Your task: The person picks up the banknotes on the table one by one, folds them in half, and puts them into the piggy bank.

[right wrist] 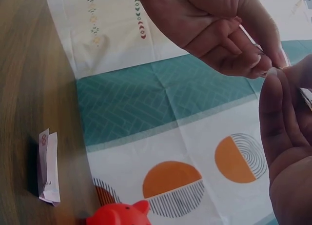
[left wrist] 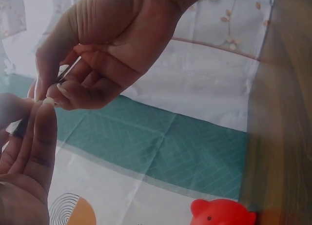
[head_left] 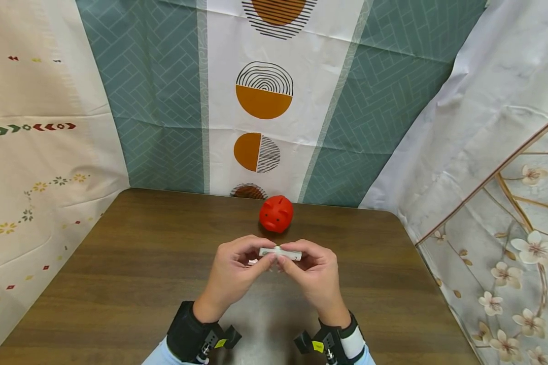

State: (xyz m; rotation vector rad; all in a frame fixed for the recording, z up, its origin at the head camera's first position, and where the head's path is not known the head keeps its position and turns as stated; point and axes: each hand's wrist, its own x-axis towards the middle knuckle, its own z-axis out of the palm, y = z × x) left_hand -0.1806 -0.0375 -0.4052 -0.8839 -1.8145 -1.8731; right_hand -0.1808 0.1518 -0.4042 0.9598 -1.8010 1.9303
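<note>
Both hands pinch a narrow whitish strip, which looks like folded paper, above the middle of the table. My left hand has thumb and index finger on the strip's left half. On its right half my right hand grips the same way, the thumbs meeting near the centre. The wrist views show the left hand and right hand fingertip to fingertip, covering most of the strip. On the table in the right wrist view stands a folded pinkish-white paper with printed marks, mostly hidden by the left hand in the head view.
A red piggy bank stands beyond the hands near the far edge of the brown wooden table. Patterned cloths hang around the table: a teal and white one behind, a cream one left, a floral one right.
</note>
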